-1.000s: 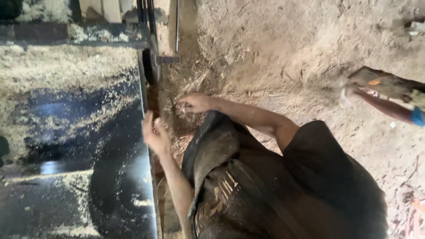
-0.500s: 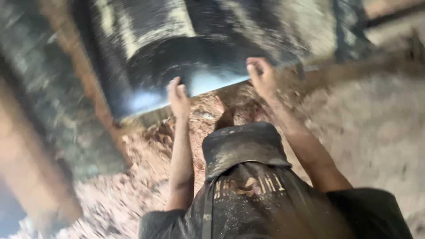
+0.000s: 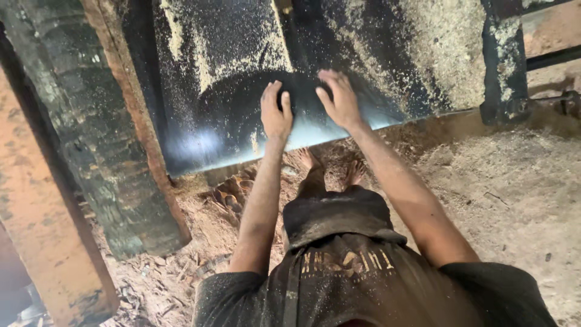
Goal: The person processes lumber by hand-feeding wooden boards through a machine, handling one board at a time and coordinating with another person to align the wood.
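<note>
While the dark table (image 3: 242,91) fills twelve o'clock, left hand (image 3: 276,112) and right hand (image 3: 339,100) lie flat on it, fingers spread wide, holding nothing. Sawdust (image 3: 442,48) sits at one o'clock, beam (image 3: 42,200) at nine.

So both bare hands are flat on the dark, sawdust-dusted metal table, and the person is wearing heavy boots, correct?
Not quite. The left hand and right hand do lie flat on the dark, sawdust-dusted metal table, but the head view shows bare feet on the sawdust floor, not boots.
</note>
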